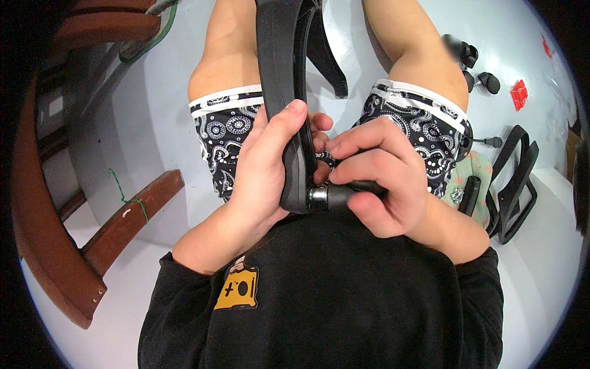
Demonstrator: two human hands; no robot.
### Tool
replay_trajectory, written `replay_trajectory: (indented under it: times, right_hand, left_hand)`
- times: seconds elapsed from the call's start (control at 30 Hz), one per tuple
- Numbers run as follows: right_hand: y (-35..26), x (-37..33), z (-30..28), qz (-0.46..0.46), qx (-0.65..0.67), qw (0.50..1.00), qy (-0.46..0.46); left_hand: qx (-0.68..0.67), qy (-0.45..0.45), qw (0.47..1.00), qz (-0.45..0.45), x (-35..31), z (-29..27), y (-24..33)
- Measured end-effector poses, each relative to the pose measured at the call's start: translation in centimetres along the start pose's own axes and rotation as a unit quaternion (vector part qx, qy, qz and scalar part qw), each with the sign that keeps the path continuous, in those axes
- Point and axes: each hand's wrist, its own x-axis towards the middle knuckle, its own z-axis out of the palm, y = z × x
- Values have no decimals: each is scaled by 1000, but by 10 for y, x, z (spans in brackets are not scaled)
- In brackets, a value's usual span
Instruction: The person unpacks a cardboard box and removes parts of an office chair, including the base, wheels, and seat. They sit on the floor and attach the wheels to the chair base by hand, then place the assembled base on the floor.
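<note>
A black plastic chair base (pixel 279 67) stands between my legs, one arm of it pointing toward me and another (pixel 327 61) showing behind. My left hand (pixel 261 163) is wrapped around the near arm close to its end, thumb along the top. On the right side of that end, a shiny metal collar (pixel 318 194) joins a black caster (pixel 340 198), which touches the arm. My right hand (pixel 384 175) pinches this caster between bent fingers and thumb. Most of the caster is hidden by the fingers, so I cannot tell how deep its stem sits.
Loose black casters (pixel 488 83) lie on the floor at the far right, near a red packet (pixel 519 95). Black loop-shaped armrests (pixel 515 184) lie at the right beside a black cylinder (pixel 471 194). Brown wooden furniture (pixel 132 215) with green string (pixel 132 200) stands at the left.
</note>
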Motion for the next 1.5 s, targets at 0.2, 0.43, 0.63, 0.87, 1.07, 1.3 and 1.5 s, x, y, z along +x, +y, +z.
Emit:
replay_trajectory:
  times: [0.2, 0.43, 0.63, 0.87, 1.07, 1.3, 1.5]
  right_hand:
    - [-7, 3, 7, 10, -14, 999, 36]
    - [-8, -4, 12, 8, -26, 999, 35]
    - [-14, -1, 19, 68, -36, 993, 95]
    - [-16, -16, 28, -5, -47, 987, 154]
    - [-18, -17, 23, 49, -64, 986, 144]
    - [-13, -12, 17, 83, -39, 992, 87]
    - [-11, -13, 14, 60, 7, 998, 25]
  left_hand:
    - [15, -28, 999, 19, 2, -4, -3]
    - [20, -30, 998, 48, 0, 0, -6]
    - [12, -23, 999, 36, 1, 1, -5]
    - [44, -53, 997, 45, -6, 7, -4]
    - [93, -44, 993, 50, -6, 10, -4]
    - [96, -15, 993, 63, -3, 5, -7]
    - [52, -5, 997, 63, -9, -1, -8]
